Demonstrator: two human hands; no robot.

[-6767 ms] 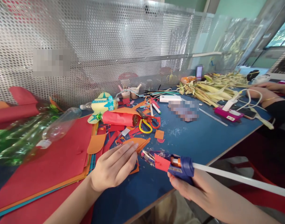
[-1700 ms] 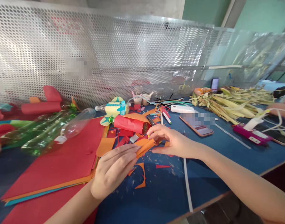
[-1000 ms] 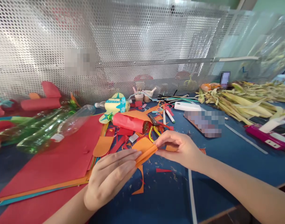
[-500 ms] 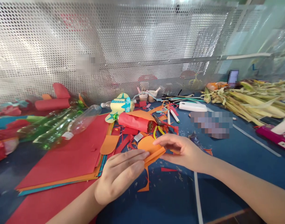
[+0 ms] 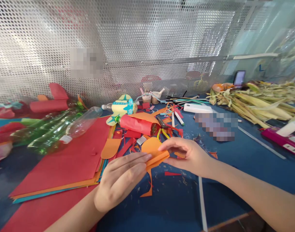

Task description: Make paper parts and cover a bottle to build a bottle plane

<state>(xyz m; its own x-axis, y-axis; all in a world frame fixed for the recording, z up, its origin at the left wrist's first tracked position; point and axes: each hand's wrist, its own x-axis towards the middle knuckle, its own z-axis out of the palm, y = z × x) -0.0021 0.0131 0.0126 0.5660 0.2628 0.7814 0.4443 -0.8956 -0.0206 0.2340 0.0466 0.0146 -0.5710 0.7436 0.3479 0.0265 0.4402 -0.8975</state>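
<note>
Between my two hands is a piece of orange paper [image 5: 154, 149] with a rounded far end and a folded strip along its near edge. My left hand [image 5: 124, 180] presses its fingers together on the left end of the fold. At the right end, my right hand [image 5: 186, 158] pinches the paper between thumb and fingers. Just beyond lies a plastic bottle wrapped in red paper [image 5: 139, 125], its green cap to the left. Another orange piece with a rounded end [image 5: 111, 148] rests on the red paper stack [image 5: 65, 167] beside my left hand.
Scissors with yellow handles [image 5: 164, 132] and paper scraps lie past my hands. Farther back are a yellow-wrapped bottle [image 5: 124, 107] and two small cups [image 5: 151, 97]. Green bottles [image 5: 53, 129] lie left; dried husks [image 5: 256, 103] and a magenta power strip [image 5: 282, 140] lie right.
The folded strip on the orange paper's near edge now shows wider and more spread apart. Both hands keep their hold, and the whole view has shifted slightly.
</note>
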